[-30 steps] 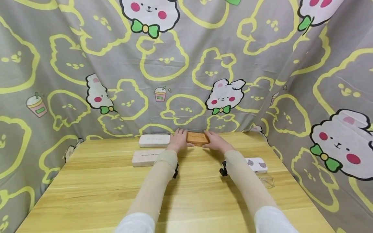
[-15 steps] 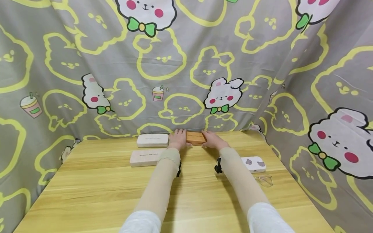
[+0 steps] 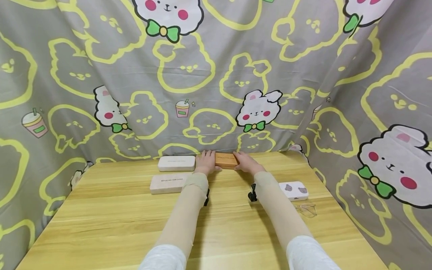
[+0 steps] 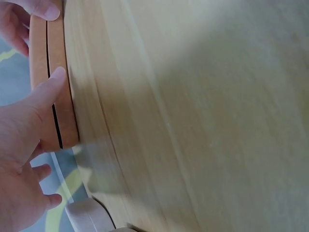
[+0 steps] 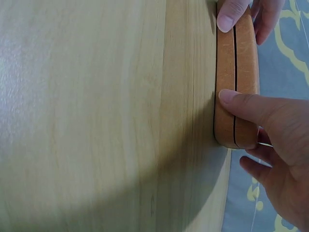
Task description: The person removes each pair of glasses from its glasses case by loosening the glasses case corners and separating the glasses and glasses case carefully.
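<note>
Left hand [image 3: 206, 164] and right hand [image 3: 247, 164] grip the closed orange case [image 3: 226, 160], contents hidden.

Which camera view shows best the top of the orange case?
The head view: the orange case shows its top between the left hand and right hand. Both wrist views mainly show its front side, with a dark seam.

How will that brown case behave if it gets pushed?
The brown case would probably slide rather than roll, lying flat with a low, wide body. Undented under both thumbs, it's likely stiff; the dark seam suggests it might open.
</note>
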`<state>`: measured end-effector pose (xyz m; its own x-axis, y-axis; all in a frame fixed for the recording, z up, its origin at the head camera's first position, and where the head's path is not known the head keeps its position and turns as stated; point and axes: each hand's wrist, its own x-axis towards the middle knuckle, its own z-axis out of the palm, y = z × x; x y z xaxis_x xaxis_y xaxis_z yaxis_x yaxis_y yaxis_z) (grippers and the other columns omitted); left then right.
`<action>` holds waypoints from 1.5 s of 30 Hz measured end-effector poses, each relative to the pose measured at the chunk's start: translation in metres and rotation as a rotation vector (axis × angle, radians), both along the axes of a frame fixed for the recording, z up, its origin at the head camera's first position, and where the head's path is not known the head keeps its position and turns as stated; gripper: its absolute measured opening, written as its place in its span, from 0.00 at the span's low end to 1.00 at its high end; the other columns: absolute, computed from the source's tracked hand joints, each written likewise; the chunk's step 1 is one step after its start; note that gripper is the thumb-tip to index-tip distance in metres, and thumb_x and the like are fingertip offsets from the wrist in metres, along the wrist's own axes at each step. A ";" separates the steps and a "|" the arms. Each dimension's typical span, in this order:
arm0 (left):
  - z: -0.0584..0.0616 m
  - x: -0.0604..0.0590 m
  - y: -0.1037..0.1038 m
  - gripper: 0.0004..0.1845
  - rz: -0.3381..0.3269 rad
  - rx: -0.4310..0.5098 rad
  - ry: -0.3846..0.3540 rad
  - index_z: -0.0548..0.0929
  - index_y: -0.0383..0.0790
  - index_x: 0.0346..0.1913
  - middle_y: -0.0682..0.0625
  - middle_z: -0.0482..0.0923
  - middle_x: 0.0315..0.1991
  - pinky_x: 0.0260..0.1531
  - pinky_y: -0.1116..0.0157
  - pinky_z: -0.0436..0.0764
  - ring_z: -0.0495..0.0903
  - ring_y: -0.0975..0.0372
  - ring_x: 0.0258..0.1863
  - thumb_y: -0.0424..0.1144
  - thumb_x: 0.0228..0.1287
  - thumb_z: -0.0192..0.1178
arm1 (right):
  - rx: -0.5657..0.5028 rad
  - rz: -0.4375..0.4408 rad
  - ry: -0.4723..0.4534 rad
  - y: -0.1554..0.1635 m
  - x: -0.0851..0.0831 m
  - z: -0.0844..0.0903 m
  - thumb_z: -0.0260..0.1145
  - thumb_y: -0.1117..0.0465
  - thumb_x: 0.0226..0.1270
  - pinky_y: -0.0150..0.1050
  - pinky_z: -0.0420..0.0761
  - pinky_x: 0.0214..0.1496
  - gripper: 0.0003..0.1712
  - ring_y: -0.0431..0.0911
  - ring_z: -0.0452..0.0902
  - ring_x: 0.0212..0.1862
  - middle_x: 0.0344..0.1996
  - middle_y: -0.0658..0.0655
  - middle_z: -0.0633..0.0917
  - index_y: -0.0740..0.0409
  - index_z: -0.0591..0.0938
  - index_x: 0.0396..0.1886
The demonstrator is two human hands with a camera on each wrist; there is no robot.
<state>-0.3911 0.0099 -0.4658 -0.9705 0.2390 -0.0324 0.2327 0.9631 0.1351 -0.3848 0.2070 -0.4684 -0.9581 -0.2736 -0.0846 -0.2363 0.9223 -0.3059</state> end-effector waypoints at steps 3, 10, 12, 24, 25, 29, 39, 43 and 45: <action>0.001 0.001 -0.001 0.50 -0.006 0.019 0.012 0.58 0.44 0.75 0.46 0.59 0.75 0.72 0.41 0.57 0.54 0.48 0.76 0.63 0.54 0.66 | 0.007 0.004 0.027 -0.001 0.001 0.001 0.70 0.58 0.63 0.54 0.63 0.75 0.46 0.63 0.59 0.73 0.72 0.71 0.62 0.64 0.58 0.75; -0.001 -0.003 -0.005 0.51 -0.001 0.009 0.010 0.56 0.45 0.76 0.46 0.58 0.75 0.73 0.41 0.56 0.53 0.48 0.76 0.63 0.54 0.66 | -0.008 0.016 0.059 0.000 0.000 -0.001 0.70 0.59 0.62 0.53 0.63 0.74 0.46 0.63 0.58 0.73 0.72 0.72 0.62 0.65 0.59 0.75; -0.002 -0.005 -0.006 0.51 0.003 0.016 -0.004 0.55 0.45 0.76 0.47 0.57 0.76 0.73 0.42 0.55 0.52 0.48 0.77 0.63 0.55 0.65 | -0.017 0.021 0.056 0.001 0.001 -0.001 0.70 0.59 0.62 0.53 0.63 0.74 0.46 0.63 0.58 0.74 0.73 0.71 0.61 0.65 0.59 0.75; -0.003 -0.003 -0.015 0.52 -0.001 0.022 -0.007 0.59 0.46 0.75 0.48 0.60 0.75 0.74 0.39 0.46 0.48 0.50 0.78 0.66 0.51 0.65 | -0.046 0.024 0.026 0.001 0.007 0.003 0.69 0.59 0.63 0.54 0.61 0.76 0.45 0.62 0.54 0.76 0.74 0.69 0.59 0.62 0.58 0.75; -0.003 -0.003 -0.015 0.52 -0.002 0.015 -0.002 0.59 0.46 0.75 0.49 0.60 0.75 0.74 0.38 0.46 0.48 0.50 0.78 0.66 0.51 0.65 | -0.047 0.026 0.026 0.001 0.008 0.004 0.69 0.59 0.63 0.54 0.61 0.76 0.45 0.62 0.54 0.75 0.74 0.69 0.59 0.62 0.59 0.75; -0.004 -0.002 -0.016 0.51 -0.009 -0.028 0.014 0.61 0.47 0.74 0.50 0.62 0.74 0.74 0.37 0.43 0.47 0.52 0.79 0.69 0.50 0.63 | -0.042 0.038 0.027 0.000 0.011 0.006 0.69 0.60 0.63 0.54 0.61 0.75 0.44 0.62 0.55 0.75 0.74 0.70 0.59 0.62 0.59 0.75; -0.003 0.004 -0.018 0.51 -0.050 -0.059 0.068 0.65 0.45 0.71 0.50 0.67 0.71 0.73 0.36 0.41 0.48 0.52 0.78 0.72 0.49 0.61 | -0.060 0.065 0.053 0.006 0.017 0.011 0.70 0.61 0.61 0.55 0.60 0.76 0.45 0.63 0.55 0.75 0.73 0.71 0.59 0.64 0.60 0.74; 0.002 0.010 -0.018 0.50 -0.058 -0.053 0.072 0.64 0.45 0.72 0.49 0.66 0.72 0.74 0.37 0.41 0.48 0.53 0.78 0.70 0.50 0.61 | -0.061 0.079 0.068 0.009 0.020 0.012 0.71 0.60 0.61 0.55 0.59 0.76 0.45 0.63 0.55 0.75 0.73 0.71 0.59 0.64 0.60 0.74; 0.005 0.012 -0.018 0.50 -0.064 -0.050 0.083 0.63 0.44 0.72 0.49 0.65 0.72 0.74 0.38 0.42 0.48 0.53 0.79 0.70 0.52 0.61 | -0.060 0.085 0.081 0.010 0.021 0.014 0.70 0.60 0.62 0.54 0.60 0.76 0.45 0.63 0.56 0.74 0.73 0.71 0.60 0.64 0.60 0.74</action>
<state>-0.3795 -0.0081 -0.4611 -0.9532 0.3004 0.0338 0.3020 0.9510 0.0655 -0.3636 0.2173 -0.4543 -0.9342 -0.3565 0.0107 -0.3391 0.8785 -0.3364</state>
